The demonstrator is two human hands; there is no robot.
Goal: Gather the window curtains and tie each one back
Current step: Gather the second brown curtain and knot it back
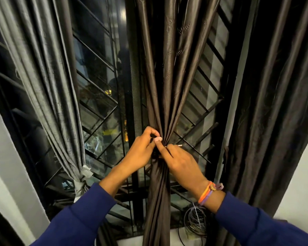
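Head view: left hand (140,150) and right hand (180,162) pinch the gathered brown curtain (163,103) (window grille (100,110) close behind).

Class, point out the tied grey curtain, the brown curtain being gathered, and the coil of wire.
grey curtain (48,89): head view, hanging folds.
brown curtain (157,189): head view, bunch below the hands.
coil of wire (196,221): head view, loops.

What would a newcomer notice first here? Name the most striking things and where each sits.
First, the two hands at the centre: the left hand and right hand pinch the gathered waist of the brown curtain in front of the window grille. At left hangs a grey curtain, already bound low down with a grey tie. Bright bands ring the right wrist.
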